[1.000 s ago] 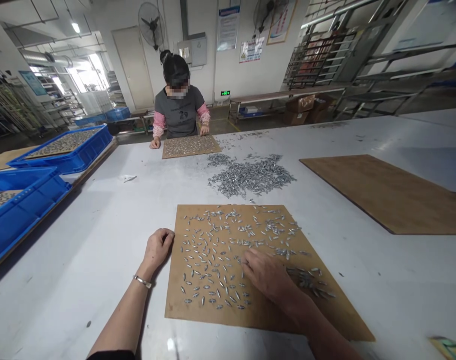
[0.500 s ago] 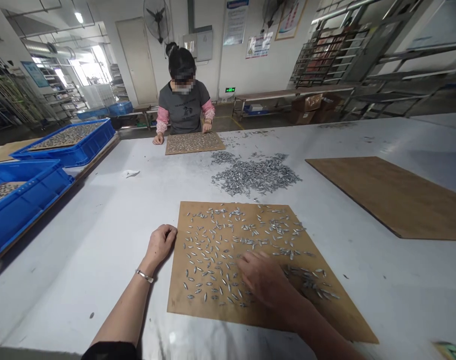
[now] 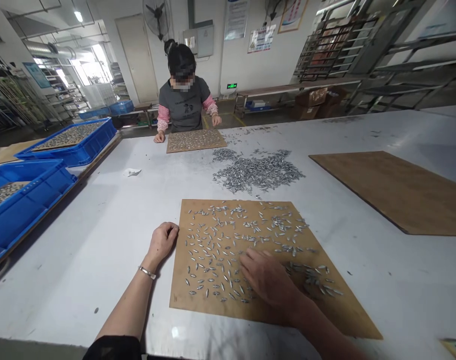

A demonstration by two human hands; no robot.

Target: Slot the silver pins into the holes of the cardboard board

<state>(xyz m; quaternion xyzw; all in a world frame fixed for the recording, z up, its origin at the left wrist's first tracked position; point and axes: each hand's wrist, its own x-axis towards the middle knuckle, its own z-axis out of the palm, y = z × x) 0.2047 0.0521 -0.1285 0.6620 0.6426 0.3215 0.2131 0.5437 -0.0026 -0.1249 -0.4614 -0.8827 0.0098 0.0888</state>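
Observation:
A brown board [image 3: 265, 316] lies flat on the white table, strewn with small silver spindle-shaped metal pieces [image 3: 212, 250]. On its left part the pieces are spread singly; to the right they lie in clumps [image 3: 314, 277]. My left hand [image 3: 163, 242], a bracelet on its wrist, rests loosely curled at the board's left edge. I see nothing held in it. Over the middle of the board, my right hand [image 3: 265, 277] is palm down with fingers bent onto the pieces. Its fingertips are partly hidden, so any piece between them cannot be made out.
Beyond the board lies a heap of loose metal pieces [image 3: 258, 170]. A bare brown board [image 3: 396, 192] is at right. Blue crates [image 3: 43, 185] holding filled boards stand at left. Across the table a person [image 3: 186, 100] works at another filled board [image 3: 195, 141]. A white scrap [image 3: 133, 172] lies left.
My right hand stays over nearly the same spot of the board, its fingers slightly shifted. The person opposite has lifted one hand off their board to the right. The whole view has shifted slightly.

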